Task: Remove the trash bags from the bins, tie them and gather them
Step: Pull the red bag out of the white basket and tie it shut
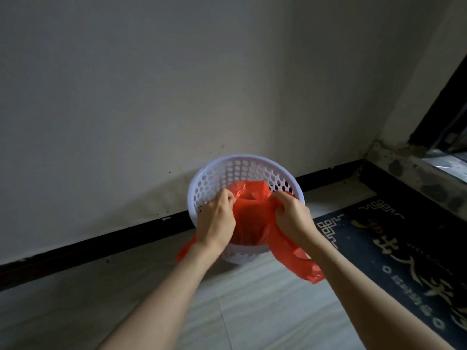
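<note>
While the red trash bag [249,223] sits inside the white perforated bin [214,178] by the wall, left hand [216,219] and right hand [290,215] pinch its gathered top edges; lifting, tying and gathering appear undone.

A home, near an entrance: a plain wall [151,84] with a dark baseboard [101,245], pale floor tiles [252,311], a doormat [404,248] with characters by a threshold [414,170], and a small plastic bin [227,173].
</note>
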Demonstrator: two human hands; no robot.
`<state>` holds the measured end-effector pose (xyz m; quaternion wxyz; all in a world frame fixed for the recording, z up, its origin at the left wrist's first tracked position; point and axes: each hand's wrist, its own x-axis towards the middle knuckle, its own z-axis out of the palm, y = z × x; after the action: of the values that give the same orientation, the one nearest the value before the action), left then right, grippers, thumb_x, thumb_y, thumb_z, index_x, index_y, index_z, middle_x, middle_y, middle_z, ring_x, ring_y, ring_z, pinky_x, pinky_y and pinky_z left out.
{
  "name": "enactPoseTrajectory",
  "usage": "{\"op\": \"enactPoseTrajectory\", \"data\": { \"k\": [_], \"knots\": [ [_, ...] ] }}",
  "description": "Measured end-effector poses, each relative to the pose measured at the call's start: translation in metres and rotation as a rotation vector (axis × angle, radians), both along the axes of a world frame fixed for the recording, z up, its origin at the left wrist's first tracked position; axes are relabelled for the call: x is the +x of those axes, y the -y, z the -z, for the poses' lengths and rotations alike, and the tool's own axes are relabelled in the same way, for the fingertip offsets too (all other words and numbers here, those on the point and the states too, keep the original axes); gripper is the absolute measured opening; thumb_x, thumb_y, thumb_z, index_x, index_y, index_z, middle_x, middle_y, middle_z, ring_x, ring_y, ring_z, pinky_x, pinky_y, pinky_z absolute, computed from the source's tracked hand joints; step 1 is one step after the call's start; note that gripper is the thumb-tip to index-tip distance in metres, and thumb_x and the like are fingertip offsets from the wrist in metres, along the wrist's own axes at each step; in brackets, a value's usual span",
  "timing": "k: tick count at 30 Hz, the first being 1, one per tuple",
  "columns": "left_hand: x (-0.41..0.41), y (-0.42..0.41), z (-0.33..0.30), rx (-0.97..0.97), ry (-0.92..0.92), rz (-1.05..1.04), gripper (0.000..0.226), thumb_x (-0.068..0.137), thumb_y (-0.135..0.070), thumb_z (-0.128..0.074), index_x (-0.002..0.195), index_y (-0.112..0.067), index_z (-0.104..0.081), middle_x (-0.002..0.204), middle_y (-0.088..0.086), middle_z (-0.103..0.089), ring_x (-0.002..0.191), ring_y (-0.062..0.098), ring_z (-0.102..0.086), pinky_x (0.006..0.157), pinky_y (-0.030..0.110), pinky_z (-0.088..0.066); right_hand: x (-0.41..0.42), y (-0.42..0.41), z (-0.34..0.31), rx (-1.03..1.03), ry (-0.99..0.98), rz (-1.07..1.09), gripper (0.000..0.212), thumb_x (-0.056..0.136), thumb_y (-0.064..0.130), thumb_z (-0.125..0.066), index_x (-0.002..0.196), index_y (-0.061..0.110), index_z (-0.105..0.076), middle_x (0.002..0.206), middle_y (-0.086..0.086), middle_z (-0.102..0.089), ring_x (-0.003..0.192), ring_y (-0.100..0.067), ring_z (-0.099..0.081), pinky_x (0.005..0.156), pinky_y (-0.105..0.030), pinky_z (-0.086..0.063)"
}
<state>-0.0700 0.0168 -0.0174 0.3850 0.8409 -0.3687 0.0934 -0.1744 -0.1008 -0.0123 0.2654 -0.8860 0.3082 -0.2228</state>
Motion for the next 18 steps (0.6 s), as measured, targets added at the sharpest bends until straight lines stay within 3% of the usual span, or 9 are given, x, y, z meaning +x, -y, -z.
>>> {"op": "enactPoseTrajectory", "data": {
  "k": [3, 6, 8, 10, 11, 13, 14, 15, 18],
  "knots": [
    [0.001, 0.000, 0.009, -0.006, 0.016, -0.008, 0.019, 0.096, -0.018, -0.044, 0.094, -0.002, -0.055, 0.093, 0.017, -0.068, 0.084, 0.037, -0.063, 0.064, 0.037, -0.037, -0.001, -0.003, 0.010, 0.012, 0.092, 0.119, 0.027, 0.086, -0.004, -0.037, 0.099, 0.007, -0.059, 0.099, -0.013, -0.064, 0.092, -0.034, -0.055, 0.066, -0.027, -0.027],
    [-0.001, 0.005, 0.012, -0.098, -0.087, 0.032, 0.014, 0.095, -0.014, -0.047, 0.088, -0.004, -0.055, 0.085, 0.012, -0.067, 0.078, 0.031, -0.062, 0.065, 0.031, -0.037, 0.005, -0.007, 0.021, 0.053, 0.261, 0.103, 0.028, 0.084, -0.010, -0.039, 0.099, 0.001, -0.060, 0.099, -0.016, -0.062, 0.095, -0.033, -0.057, 0.075, -0.025, -0.033],
    [0.001, 0.006, 0.019, -0.163, -0.135, 0.052, 0.011, 0.091, -0.010, -0.055, 0.084, -0.004, -0.061, 0.083, 0.010, -0.066, 0.076, 0.023, -0.061, 0.068, 0.023, -0.039, 0.005, -0.006, 0.023, 0.111, 0.274, 0.069, 0.035, 0.084, -0.011, -0.039, 0.111, 0.001, -0.058, 0.109, -0.016, -0.062, 0.105, -0.030, -0.056, 0.080, -0.020, -0.032],
    [0.003, 0.004, 0.030, -0.179, -0.116, 0.085, 0.007, 0.085, -0.007, -0.062, 0.082, -0.002, -0.067, 0.082, 0.009, -0.063, 0.076, 0.015, -0.056, 0.072, 0.014, -0.039, 0.000, -0.007, 0.027, 0.158, 0.210, -0.023, 0.047, 0.086, -0.010, -0.040, 0.130, 0.006, -0.045, 0.122, -0.015, -0.057, 0.111, -0.028, -0.054, 0.082, -0.016, -0.033],
    [0.002, 0.003, 0.035, -0.180, -0.093, 0.101, 0.006, 0.083, -0.007, -0.065, 0.081, -0.002, -0.069, 0.081, 0.008, -0.059, 0.075, 0.012, -0.053, 0.076, 0.012, -0.040, -0.001, -0.009, 0.031, 0.164, 0.166, -0.095, 0.056, 0.086, -0.008, -0.041, 0.139, 0.010, -0.034, 0.121, -0.016, -0.057, 0.108, -0.029, -0.056, 0.081, -0.020, -0.039],
    [0.001, 0.001, 0.046, -0.196, -0.044, 0.133, 0.011, 0.077, -0.013, -0.067, 0.079, -0.003, -0.072, 0.080, 0.004, -0.050, 0.072, 0.008, -0.050, 0.078, 0.004, -0.039, -0.004, -0.014, 0.039, 0.141, 0.080, -0.246, 0.074, 0.084, 0.001, -0.046, 0.146, 0.016, -0.009, 0.095, -0.012, -0.064, 0.081, -0.029, -0.061, 0.070, -0.038, -0.047],
    [-0.001, -0.001, 0.050, -0.195, -0.019, 0.158, 0.015, 0.077, -0.018, -0.066, 0.079, -0.004, -0.072, 0.078, 0.003, -0.051, 0.070, 0.006, -0.051, 0.076, 0.004, -0.041, -0.005, -0.015, 0.046, 0.125, 0.047, -0.318, 0.080, 0.082, 0.005, -0.047, 0.145, 0.020, 0.000, 0.081, -0.004, -0.060, 0.067, -0.024, -0.057, 0.064, -0.042, -0.047],
    [-0.002, -0.003, 0.054, -0.179, 0.006, 0.191, 0.020, 0.078, -0.023, -0.064, 0.079, -0.005, -0.072, 0.077, 0.003, -0.055, 0.069, 0.006, -0.053, 0.074, 0.008, -0.044, -0.005, -0.015, 0.052, 0.110, 0.020, -0.372, 0.083, 0.081, 0.007, -0.049, 0.143, 0.027, 0.003, 0.079, 0.001, -0.057, 0.061, -0.020, -0.052, 0.060, -0.042, -0.048],
    [-0.003, -0.012, 0.058, -0.157, 0.103, 0.261, 0.026, 0.082, -0.026, -0.055, 0.081, -0.005, -0.072, 0.076, 0.004, -0.064, 0.072, 0.008, -0.057, 0.070, 0.019, -0.049, -0.001, -0.015, 0.058, 0.002, -0.047, -0.400, 0.074, 0.086, 0.006, -0.051, 0.145, 0.031, -0.015, 0.120, -0.006, -0.056, 0.084, -0.023, -0.062, 0.070, -0.040, -0.055]
  ]
}}
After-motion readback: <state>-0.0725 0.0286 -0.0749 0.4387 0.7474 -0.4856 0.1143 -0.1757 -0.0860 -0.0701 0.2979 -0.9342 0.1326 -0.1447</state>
